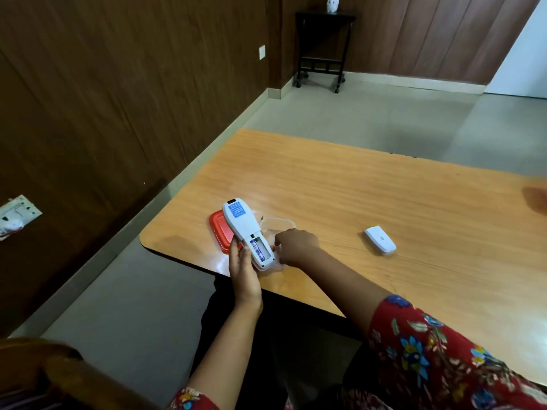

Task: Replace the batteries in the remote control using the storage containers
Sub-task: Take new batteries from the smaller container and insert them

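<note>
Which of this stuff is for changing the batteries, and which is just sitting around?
For the job: remote, battery, red lid, clear container, cover, left hand, right hand.

Just around: side table, white pot, wall socket.

The remote (243, 229) lies above the lid (219, 230), battery cover (380, 240) well right.

The left hand (242, 269) grips the white remote (245, 232), back up with one battery (257, 249) showing, right hand (296, 247) curled just beside a clear container (279, 224) on the table (384, 202)
</note>
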